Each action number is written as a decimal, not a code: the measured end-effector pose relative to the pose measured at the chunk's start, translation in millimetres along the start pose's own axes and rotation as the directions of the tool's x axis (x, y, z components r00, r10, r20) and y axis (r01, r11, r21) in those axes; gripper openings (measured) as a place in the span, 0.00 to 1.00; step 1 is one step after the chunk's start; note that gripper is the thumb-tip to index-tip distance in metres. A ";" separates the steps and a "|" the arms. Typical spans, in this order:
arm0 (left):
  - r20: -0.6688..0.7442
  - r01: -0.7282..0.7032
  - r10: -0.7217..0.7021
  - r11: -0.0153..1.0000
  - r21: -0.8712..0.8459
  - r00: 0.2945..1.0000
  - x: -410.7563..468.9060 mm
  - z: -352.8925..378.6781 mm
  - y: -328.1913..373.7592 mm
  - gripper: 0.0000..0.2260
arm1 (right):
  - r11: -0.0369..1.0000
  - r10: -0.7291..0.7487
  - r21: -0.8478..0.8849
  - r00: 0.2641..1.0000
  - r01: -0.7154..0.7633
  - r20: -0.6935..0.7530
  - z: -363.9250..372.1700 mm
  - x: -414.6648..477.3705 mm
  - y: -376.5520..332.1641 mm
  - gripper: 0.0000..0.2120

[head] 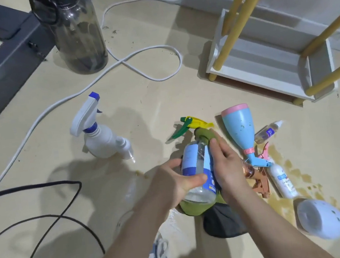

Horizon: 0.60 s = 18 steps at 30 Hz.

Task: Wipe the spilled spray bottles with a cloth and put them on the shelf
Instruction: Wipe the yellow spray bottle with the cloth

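Note:
My left hand (177, 183) grips a clear spray bottle (197, 168) with a blue-white label and a green-yellow trigger head, held above the floor. My right hand (225, 163) presses a green cloth (205, 138) against the bottle's neck and right side; the cloth also hangs below the bottle. A blue-and-pink spray bottle (240, 130) lies on the floor just to the right. A white bottle with a blue trigger (98, 132) stands at the left. A pale lilac spray bottle (323, 219) lies at the lower right. The white shelf (264, 69) with yellow legs stands at the upper right.
Brown liquid is spilled on the floor (293, 180) around a small white bottle (282, 179), a small clear bottle (268, 132) and a rose-gold trigger (257, 180). A large dark water jug (77, 31) stands at the back. White cable (149, 52) and black cable (48, 219) cross the floor.

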State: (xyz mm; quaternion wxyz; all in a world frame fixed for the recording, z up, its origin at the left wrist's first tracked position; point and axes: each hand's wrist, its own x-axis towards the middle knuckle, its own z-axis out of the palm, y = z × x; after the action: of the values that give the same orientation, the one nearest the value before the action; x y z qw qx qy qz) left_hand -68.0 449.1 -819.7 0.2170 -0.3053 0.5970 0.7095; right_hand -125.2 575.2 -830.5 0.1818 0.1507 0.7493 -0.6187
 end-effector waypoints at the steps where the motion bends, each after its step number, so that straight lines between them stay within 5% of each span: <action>1: 0.018 -0.007 0.007 0.999 -0.033 1.000 -7.5 1.5 0.1 0.18 | 0.988 0.076 0.139 0.997 -0.074 -0.011 -1.0 4.7 -4.9 0.18; 3: 0.007 -0.042 0.042 0.999 -0.025 0.999 -14.3 3.8 3.1 0.24 | 0.974 0.089 0.215 0.995 -0.078 -0.039 0.3 -1.9 -14.2 0.17; 6: -0.083 -0.117 0.119 0.993 0.023 0.989 -5.1 -1.0 11.4 0.25 | 0.992 -0.123 -0.016 0.992 0.123 0.021 6.3 -49.3 -9.9 0.18; 10: -0.031 -0.171 0.178 0.972 0.164 0.983 -0.5 -6.3 13.0 0.26 | 0.984 -0.128 -0.110 0.987 0.139 0.100 7.6 -72.3 -0.5 0.18; 14: -0.032 -0.143 0.154 0.963 0.229 0.988 -11.0 2.1 0.3 0.33 | 0.986 0.132 0.097 0.991 -0.135 0.037 -5.6 -24.4 -21.1 0.23; 18: -0.069 -0.168 0.195 0.944 0.285 0.978 -29.0 5.5 11.1 0.36 | 0.913 0.283 0.221 0.923 -0.343 0.262 -19.6 -36.9 -36.9 0.20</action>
State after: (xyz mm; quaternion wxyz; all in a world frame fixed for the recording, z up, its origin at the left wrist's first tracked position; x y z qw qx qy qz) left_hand -55.6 454.0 -791.2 0.1622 -0.2492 0.7258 0.6204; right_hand -110.8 587.5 -778.0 0.3410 0.2212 0.6012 -0.6880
